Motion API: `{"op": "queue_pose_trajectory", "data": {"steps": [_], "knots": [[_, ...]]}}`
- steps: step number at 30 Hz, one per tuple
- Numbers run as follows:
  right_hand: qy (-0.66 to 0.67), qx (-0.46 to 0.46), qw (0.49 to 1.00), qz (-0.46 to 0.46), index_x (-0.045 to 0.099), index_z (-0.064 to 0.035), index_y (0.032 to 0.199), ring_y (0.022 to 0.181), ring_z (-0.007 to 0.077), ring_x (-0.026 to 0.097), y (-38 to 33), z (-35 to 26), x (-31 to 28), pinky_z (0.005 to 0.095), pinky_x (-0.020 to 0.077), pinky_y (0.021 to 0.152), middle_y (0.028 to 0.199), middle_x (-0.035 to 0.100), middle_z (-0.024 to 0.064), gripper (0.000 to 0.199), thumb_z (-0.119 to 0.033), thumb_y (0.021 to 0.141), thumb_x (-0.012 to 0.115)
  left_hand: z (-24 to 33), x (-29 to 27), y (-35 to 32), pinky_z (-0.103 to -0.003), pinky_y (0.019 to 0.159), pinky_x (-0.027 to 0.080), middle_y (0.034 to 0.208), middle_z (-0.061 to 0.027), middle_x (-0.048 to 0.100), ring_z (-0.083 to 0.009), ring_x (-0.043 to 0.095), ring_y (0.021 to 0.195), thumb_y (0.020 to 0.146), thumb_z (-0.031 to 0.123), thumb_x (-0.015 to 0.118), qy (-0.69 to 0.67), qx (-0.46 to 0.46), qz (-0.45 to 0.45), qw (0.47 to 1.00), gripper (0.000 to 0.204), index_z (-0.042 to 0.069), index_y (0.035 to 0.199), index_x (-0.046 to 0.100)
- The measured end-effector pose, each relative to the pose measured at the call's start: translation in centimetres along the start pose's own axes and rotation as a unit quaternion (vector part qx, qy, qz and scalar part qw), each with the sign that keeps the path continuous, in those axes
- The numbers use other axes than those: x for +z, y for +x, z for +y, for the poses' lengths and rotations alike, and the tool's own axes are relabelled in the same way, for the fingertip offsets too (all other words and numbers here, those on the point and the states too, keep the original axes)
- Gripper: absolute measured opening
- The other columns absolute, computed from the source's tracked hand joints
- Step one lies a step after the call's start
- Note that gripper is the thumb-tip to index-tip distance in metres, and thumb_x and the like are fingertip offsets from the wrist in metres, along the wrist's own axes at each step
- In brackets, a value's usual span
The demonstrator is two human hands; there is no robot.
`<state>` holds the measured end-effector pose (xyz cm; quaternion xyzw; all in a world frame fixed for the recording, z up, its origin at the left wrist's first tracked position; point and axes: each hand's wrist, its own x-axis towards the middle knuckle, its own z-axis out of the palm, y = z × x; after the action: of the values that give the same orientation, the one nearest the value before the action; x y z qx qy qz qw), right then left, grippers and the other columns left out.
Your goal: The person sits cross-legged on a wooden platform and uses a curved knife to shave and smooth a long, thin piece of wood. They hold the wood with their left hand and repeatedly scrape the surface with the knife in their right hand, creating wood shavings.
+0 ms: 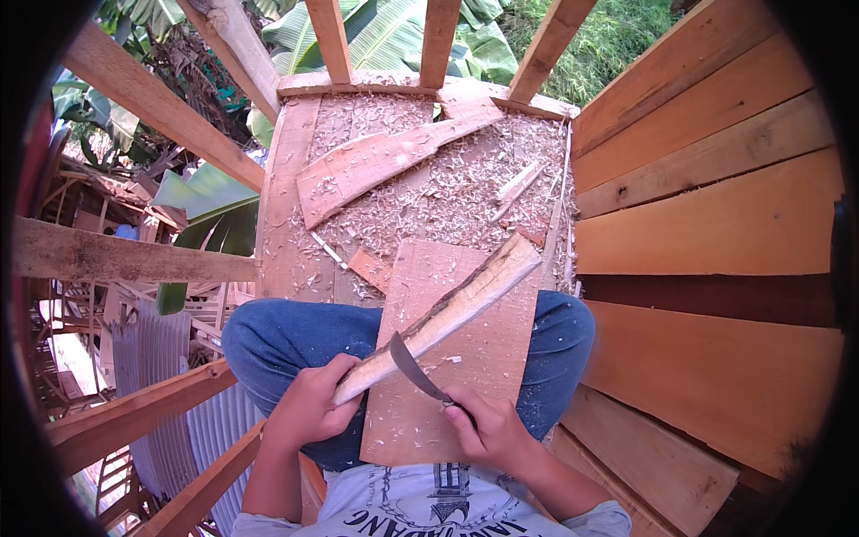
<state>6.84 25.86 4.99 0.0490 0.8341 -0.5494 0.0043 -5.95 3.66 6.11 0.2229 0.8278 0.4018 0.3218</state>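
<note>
My left hand (312, 402) is closed round the near end of a long piece of wood (465, 305), pale on its cut face and dark with bark along one edge. The piece slants away to the far right, over a flat board (501, 353) that lies across my lap. In my right hand (484, 430) is a knife (413, 366) with a curved dark blade, gripped by its handle. The blade's tip end is at the wood's near side; whether it touches cannot be made out. A few small shavings lie on the board.
Wood shavings (376, 215) cover much of the plank floor ahead. A broad cut plank (376, 168) and several slim offcuts (520, 182) lie among them. Wooden railing bars (134, 251) stand at the left and front, and a plank wall (716, 224) rises at the right.
</note>
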Motion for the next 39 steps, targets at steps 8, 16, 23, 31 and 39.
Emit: {"op": "queue_pose_trajectory", "data": {"steps": [8, 16, 23, 31, 39], "knots": [[0.044, -0.005, 0.999, 0.013, 0.055, 0.0004, 0.112, 0.061, 0.0252, 0.059, 0.4, 0.2, 0.1, 0.0331, 0.0466, 0.056, 0.07, 0.057, 0.0132, 0.021, -0.006, 0.093, 0.051, 0.6, 0.2, 0.2, -0.032, 0.058, 0.046, 0.069, -0.017, 0.059, -0.0308, 0.064, 0.062, 0.072, 0.001, 0.063, -0.033, -0.01, 0.005, 0.999, 0.027, -0.002, 0.098, 0.056], [0.102, 0.06, 0.991, 0.07, 0.056, 0.0018, 0.11, 0.057, 0.0087, 0.054, 0.8, -0.1, 0.0, 0.0242, 0.043, 0.051, 0.07, 0.057, 0.0053, 0.018, -0.006, 0.096, 0.048, 0.3, -0.5, -0.1, -0.034, 0.059, 0.047, 0.07, -0.0177, 0.06, -0.0335, 0.065, 0.066, 0.073, 0.001, 0.063, -0.042, 0.014, 0.007, 0.999, 0.028, -0.001, 0.101, 0.055], [0.186, 0.112, 0.966, 0.144, 0.052, 0.0001, 0.11, 0.048, 0.0059, 0.048, 0.9, 0.2, -1.4, 0.0209, 0.0376, 0.044, 0.065, 0.054, 0.0025, 0.02, -0.015, 0.1, 0.043, -0.7, -1.3, -0.3, -0.038, 0.061, 0.048, 0.077, -0.0203, 0.062, -0.0382, 0.065, 0.072, 0.078, 0.004, 0.064, -0.076, 0.029, -0.021, 0.996, 0.027, 0.0, 0.103, 0.054], [0.109, 0.079, 0.988, 0.08, 0.054, -0.001, 0.102, 0.044, 0.0066, 0.046, 1.4, 0.3, -2.5, 0.0209, 0.0347, 0.041, 0.059, 0.053, 0.0043, 0.024, -0.022, 0.1, 0.042, -1.2, -0.8, -0.3, -0.034, 0.057, 0.045, 0.073, -0.0158, 0.061, -0.0309, 0.064, 0.065, 0.076, 0.002, 0.065, -0.088, 0.039, -0.005, 0.995, 0.03, 0.001, 0.104, 0.055], [0.129, 0.14, 0.981, 0.027, 0.051, -0.0003, 0.105, 0.041, 0.0082, 0.044, 0.9, 0.8, -2.3, 0.0217, 0.0331, 0.038, 0.055, 0.05, 0.0024, 0.023, -0.02, 0.099, 0.041, -2.0, -1.2, -0.6, -0.042, 0.06, 0.048, 0.075, -0.0198, 0.062, -0.0374, 0.064, 0.07, 0.074, 0.006, 0.063, -0.069, 0.057, -0.021, 0.996, 0.037, 0.001, 0.109, 0.052]]}}
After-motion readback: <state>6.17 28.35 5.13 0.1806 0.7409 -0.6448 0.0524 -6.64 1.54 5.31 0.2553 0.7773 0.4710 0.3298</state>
